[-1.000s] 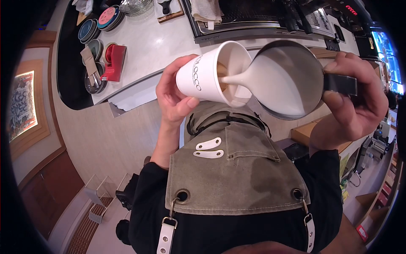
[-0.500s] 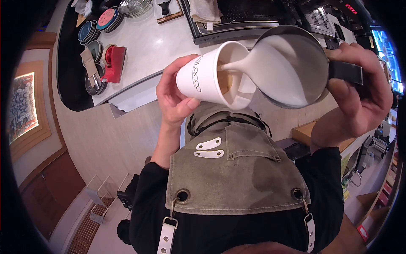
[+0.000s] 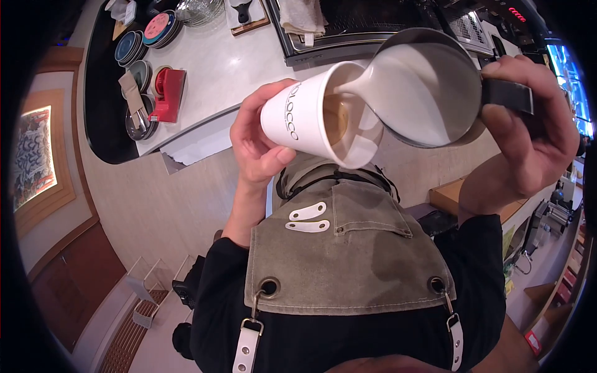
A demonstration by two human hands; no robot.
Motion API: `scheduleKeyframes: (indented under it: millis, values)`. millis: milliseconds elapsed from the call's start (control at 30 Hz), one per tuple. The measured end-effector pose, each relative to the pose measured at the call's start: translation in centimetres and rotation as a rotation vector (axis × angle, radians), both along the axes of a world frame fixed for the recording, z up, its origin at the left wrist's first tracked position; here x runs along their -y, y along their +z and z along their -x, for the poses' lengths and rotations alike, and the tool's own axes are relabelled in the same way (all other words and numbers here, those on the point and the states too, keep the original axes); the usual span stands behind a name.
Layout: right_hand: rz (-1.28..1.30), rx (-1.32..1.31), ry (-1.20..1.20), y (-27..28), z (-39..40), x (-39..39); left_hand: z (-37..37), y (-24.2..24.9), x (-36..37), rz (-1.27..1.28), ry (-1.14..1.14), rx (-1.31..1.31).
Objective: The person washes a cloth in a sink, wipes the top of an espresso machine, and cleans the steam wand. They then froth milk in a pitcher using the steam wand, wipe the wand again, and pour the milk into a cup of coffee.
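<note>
My left hand (image 3: 261, 140) is wrapped round a white paper cup (image 3: 291, 115) with dark lettering, tilted with its mouth to the right. Brown coffee (image 3: 336, 121) shows inside it, with a pale patch near the lower wall. My right hand (image 3: 528, 124) grips the black handle of a metal milk pitcher (image 3: 469, 68), tipped toward the cup. White milk (image 3: 416, 93) fills the pitcher's lower side and runs over its spout into the cup. The spout sits right at the cup's rim.
Ahead lies a pale counter (image 3: 217, 74) with a red tape dispenser (image 3: 168, 96), stacked plates (image 3: 160, 28), small bowls and cutlery (image 3: 138, 105). A dark machine tray (image 3: 367, 25) with a folded cloth (image 3: 301, 15) stands beyond the cup. A grey-green apron (image 3: 348, 261) covers my front.
The pitcher has risen slightly and tilts a little differently. The cup has shifted slightly right and down, and its mouth shows more of the coffee. Milk still runs from the spout.
</note>
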State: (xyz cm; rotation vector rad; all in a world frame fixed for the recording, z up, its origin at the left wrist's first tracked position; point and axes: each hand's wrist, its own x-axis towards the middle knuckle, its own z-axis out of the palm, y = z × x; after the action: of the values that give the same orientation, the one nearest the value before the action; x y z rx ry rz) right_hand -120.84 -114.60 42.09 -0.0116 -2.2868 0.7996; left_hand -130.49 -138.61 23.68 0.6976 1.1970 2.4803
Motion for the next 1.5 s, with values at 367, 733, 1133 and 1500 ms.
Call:
scheduleKeyframes:
  millis: [367,733,1133,1500]
  values:
    - [0.092,0.276,0.057,1.9,-0.2,1.4,0.7,0.0,-0.4,-0.038,0.007,0.038]
    - [0.020,0.044,0.031,0.6,0.2,0.6,0.5,-0.7,-0.7,-0.022,-0.005,0.020]
    - [0.147,0.027,-0.024,-0.5,0.7,1.0,0.6,0.1,-0.5,-0.059,0.001,0.028]
    - [0.323,-0.170,0.177,-1.4,-0.2,-4.4,0.6,0.1,-0.3,-0.048,0.018,0.008]
